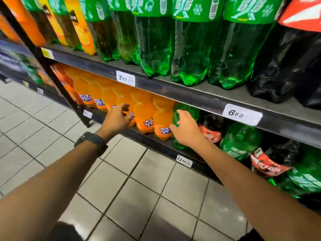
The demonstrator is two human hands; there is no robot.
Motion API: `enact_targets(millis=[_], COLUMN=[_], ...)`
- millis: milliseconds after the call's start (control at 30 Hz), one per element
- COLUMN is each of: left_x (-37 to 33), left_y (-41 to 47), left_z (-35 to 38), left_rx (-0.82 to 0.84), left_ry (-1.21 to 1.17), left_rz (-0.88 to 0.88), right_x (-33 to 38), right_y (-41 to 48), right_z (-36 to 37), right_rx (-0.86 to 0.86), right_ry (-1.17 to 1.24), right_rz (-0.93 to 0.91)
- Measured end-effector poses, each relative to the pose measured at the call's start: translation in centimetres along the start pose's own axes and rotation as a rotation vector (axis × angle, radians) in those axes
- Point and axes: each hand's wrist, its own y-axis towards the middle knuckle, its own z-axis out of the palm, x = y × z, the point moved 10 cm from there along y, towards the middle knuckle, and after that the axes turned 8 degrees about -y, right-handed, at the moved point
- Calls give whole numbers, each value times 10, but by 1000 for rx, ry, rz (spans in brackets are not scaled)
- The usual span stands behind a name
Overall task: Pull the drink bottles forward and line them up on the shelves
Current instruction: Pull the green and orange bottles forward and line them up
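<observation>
L hand (pixel 118 117) reaches to the lower shelf (pixel 156 143), fingers (pixel 126 106) loosely curled, holding nothing, just in front of the orange bottles (pixel 144 117) w/ a dark watch (pixel 91 141) on its wrist. R hand (pixel 186 129) spreads open, fingers against a green bottle (pixel 189 110); cola bottles (pixel 211 129) sit just beyond to the right. Upper shelf (pixel 199 96) carries big green bottles (pixel 191 49) above both hands.

Glossy plastic bottles (pixel 154 49); matt shelf (pixel 191 94); tile floor (pixel 121 188).

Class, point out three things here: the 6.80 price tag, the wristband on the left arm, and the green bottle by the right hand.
6.80 price tag (pixel 242 114): head view, middle of the label.
wristband (pixel 91 141): head view, band's top.
green bottle (pixel 188 110): head view, its shoulder.
</observation>
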Motion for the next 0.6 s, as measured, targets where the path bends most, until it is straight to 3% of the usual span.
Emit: enact_targets(millis=[167, 367, 600], left_x=[12, 1, -21], left_y=[47, 86, 120], left_z=[11, 18, 12], left_rx=[11, -2, -2], left_ry=[60, 181, 581], left_rz=[134, 372, 641], right_x=[13, 23, 33], right_y=[43, 77, 85], right_z=[9, 28, 25], right_rx=[-118, -42, -177], right_ry=[-22, -279, -573], right_rz=[115, 280, 453])
